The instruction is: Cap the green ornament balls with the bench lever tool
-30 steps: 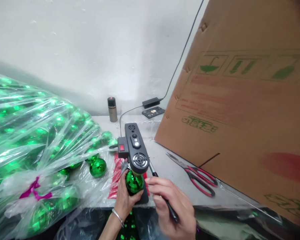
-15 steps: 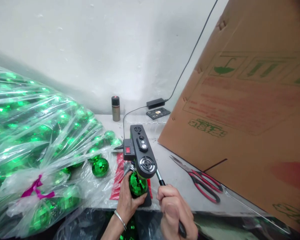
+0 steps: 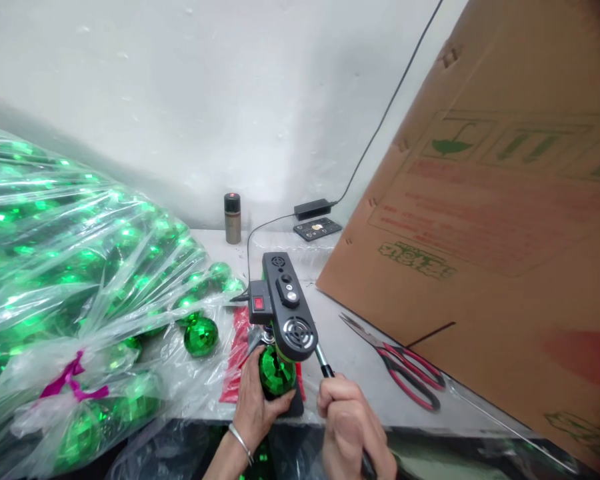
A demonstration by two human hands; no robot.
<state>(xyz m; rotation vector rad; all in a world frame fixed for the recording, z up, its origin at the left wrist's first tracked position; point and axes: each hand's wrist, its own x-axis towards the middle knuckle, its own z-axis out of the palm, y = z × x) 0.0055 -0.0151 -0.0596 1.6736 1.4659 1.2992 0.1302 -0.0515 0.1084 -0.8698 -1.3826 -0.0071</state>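
My left hand (image 3: 257, 393), a silver bangle on its wrist, is closed around a shiny green faceted ball ornament (image 3: 279, 372). The ball sits under the near end of a small black bench drill press (image 3: 287, 300) with round vents and a red switch. Its contact with the machine's underside is hidden. To the right, my right hand (image 3: 353, 423) is wrapped around the black grip of the machine's lever (image 3: 325, 362), which slants down toward me. A red plastic sheet (image 3: 236, 377) lies beneath the machine.
At left, a large clear bag (image 3: 95, 267) of green balls bulges over the table; loose balls (image 3: 201, 335) lie beside it. Red-handled scissors (image 3: 405, 367) lie at right by a leaning cardboard box (image 3: 430, 233). Behind stand a bottle (image 3: 233, 219), power adapter (image 3: 313, 209) and phone (image 3: 317, 229).
The whole view has shifted slightly. Both hands keep their grip on the ball and the lever, with hardly any visible movement.
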